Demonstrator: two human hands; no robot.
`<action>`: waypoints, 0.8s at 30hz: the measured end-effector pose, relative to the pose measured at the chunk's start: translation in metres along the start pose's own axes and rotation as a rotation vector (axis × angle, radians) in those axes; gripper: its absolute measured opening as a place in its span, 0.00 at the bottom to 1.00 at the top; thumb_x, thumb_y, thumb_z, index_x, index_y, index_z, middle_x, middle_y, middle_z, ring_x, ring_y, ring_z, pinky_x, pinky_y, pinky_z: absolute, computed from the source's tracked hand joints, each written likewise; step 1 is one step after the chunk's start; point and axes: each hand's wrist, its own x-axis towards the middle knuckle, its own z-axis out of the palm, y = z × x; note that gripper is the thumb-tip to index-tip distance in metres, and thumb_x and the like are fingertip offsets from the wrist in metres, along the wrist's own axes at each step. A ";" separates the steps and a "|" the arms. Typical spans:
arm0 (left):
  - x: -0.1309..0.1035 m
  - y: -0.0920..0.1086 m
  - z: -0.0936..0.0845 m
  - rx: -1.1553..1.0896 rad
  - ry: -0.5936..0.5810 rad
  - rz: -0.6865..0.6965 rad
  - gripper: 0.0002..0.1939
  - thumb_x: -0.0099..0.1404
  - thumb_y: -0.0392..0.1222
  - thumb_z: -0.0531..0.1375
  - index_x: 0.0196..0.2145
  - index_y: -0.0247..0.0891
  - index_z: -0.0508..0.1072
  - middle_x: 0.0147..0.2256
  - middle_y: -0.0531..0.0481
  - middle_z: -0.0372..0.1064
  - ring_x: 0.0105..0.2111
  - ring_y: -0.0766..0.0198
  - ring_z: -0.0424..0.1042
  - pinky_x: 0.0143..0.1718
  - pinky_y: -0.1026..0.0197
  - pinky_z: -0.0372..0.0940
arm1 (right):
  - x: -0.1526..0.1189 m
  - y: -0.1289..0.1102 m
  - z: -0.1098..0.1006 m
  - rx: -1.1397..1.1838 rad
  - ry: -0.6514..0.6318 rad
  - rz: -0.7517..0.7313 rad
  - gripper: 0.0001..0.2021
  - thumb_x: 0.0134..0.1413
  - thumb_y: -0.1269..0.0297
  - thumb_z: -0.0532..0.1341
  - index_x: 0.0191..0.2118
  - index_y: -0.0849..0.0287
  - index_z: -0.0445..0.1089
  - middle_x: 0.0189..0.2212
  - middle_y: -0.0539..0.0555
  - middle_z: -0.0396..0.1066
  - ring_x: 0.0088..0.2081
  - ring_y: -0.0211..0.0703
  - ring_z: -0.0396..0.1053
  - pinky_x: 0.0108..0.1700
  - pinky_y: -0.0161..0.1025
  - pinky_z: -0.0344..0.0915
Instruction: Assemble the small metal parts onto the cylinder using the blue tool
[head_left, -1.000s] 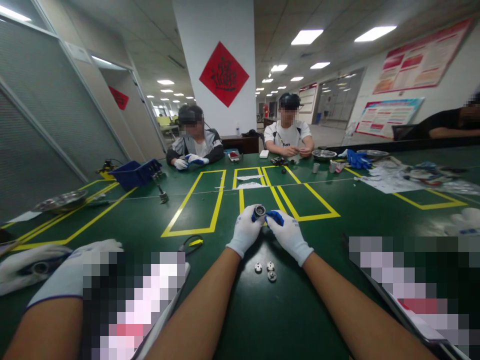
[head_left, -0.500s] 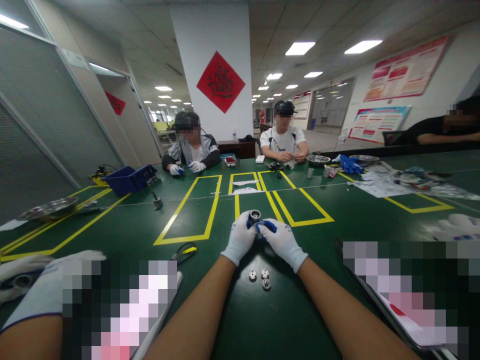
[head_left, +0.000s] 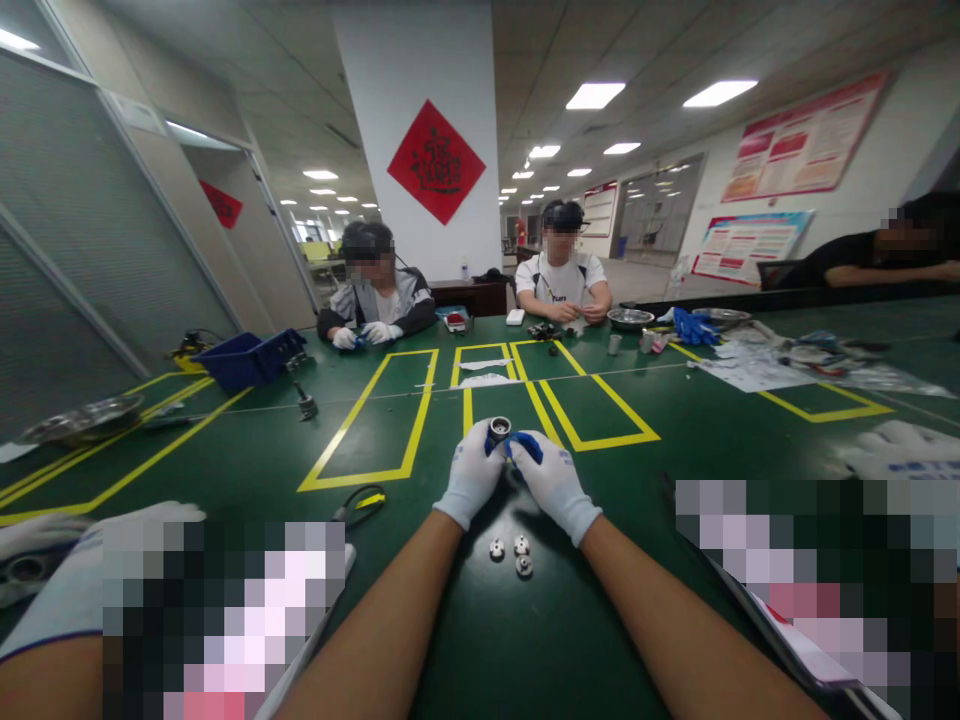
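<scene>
Here we are above the near edge of the green counter (head_left: 360, 415), and the left hand (head_left: 474, 468) is curled around a round metal housing (head_left: 499, 431), its open end facing up. Right beside it, the right hand (head_left: 546, 470) has its blue-coated fingers drawn together at the housing's side; whether they pinch a small piece there, the view is too poor to say. The housing sits in the grip midway between the counter's left and right edges, just short of the yellow tape outlines (head_left: 466, 410).

Closer to the near edge, below the wrists, three small metal discs (head_left: 523, 566) lie grouped on the counter. Out towards the left edge stands a blue bin (head_left: 244, 362), with a metal shaft part (head_left: 306, 405) just beside it. Across at the far edge, two people work with their own hands, and blue gloves (head_left: 696, 327) lie towards the far right corner.
</scene>
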 end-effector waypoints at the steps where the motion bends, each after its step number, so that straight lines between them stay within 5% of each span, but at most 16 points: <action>1: 0.000 0.000 0.000 0.007 0.005 -0.013 0.14 0.65 0.42 0.62 0.48 0.37 0.74 0.45 0.42 0.77 0.46 0.54 0.75 0.52 0.51 0.69 | 0.001 0.003 0.001 0.005 0.024 0.016 0.16 0.64 0.52 0.56 0.42 0.56 0.76 0.42 0.56 0.79 0.44 0.47 0.76 0.49 0.43 0.69; 8: -0.001 -0.002 0.001 0.016 0.016 -0.019 0.14 0.67 0.49 0.62 0.45 0.37 0.74 0.43 0.43 0.76 0.45 0.54 0.75 0.50 0.52 0.68 | 0.003 0.012 0.004 0.105 0.018 0.162 0.18 0.66 0.51 0.52 0.34 0.54 0.73 0.26 0.53 0.77 0.27 0.44 0.74 0.31 0.39 0.70; 17: -0.001 -0.003 -0.001 0.012 0.052 -0.017 0.16 0.67 0.51 0.62 0.45 0.36 0.74 0.41 0.43 0.76 0.44 0.54 0.75 0.50 0.52 0.68 | 0.006 0.011 0.002 0.050 0.124 0.113 0.16 0.59 0.49 0.61 0.37 0.56 0.79 0.37 0.57 0.81 0.40 0.50 0.77 0.49 0.45 0.70; 24: 0.000 -0.002 -0.001 0.004 0.056 -0.024 0.16 0.68 0.50 0.61 0.45 0.36 0.74 0.42 0.43 0.76 0.44 0.55 0.75 0.49 0.54 0.68 | 0.004 0.008 0.000 0.079 0.090 0.159 0.20 0.60 0.46 0.58 0.28 0.57 0.75 0.21 0.51 0.73 0.24 0.43 0.69 0.30 0.38 0.66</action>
